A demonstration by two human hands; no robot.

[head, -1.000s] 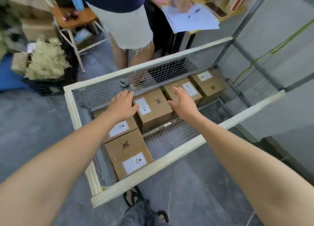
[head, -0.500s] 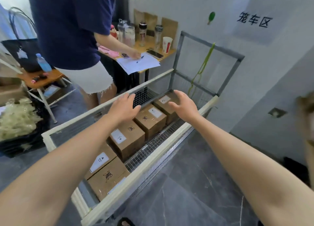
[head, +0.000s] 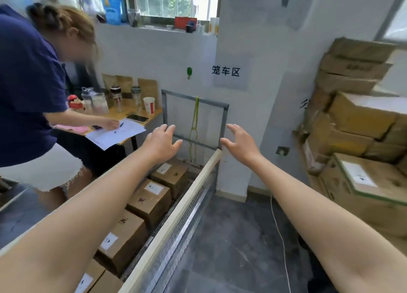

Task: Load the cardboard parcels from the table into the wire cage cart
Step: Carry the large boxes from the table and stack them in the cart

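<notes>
The wire cage cart (head: 176, 209) runs from lower left to the wall, with a cream top rail and a grey end frame. Several brown cardboard parcels (head: 152, 195) with white labels sit in a row inside it. My left hand (head: 161, 139) is raised above the cart's far end, fingers relaxed, holding nothing. My right hand (head: 240, 141) is raised beside the rail's far end, fingers spread, also empty. More labelled parcels (head: 361, 182) are stacked at the right edge; their support is hidden.
A person in a dark blue top and white shorts (head: 33, 107) bends over a small desk (head: 132, 118) with papers, a phone, bottles and a cup, just left of the cart. A white wall pillar (head: 240, 72) stands behind the cart. Grey floor (head: 237, 237) lies right of the rail.
Both hands have lifted up out of the cart, away from the parcels, and stay empty. The view has swung up and to the right, bringing the stacked parcels on the right into sight.
</notes>
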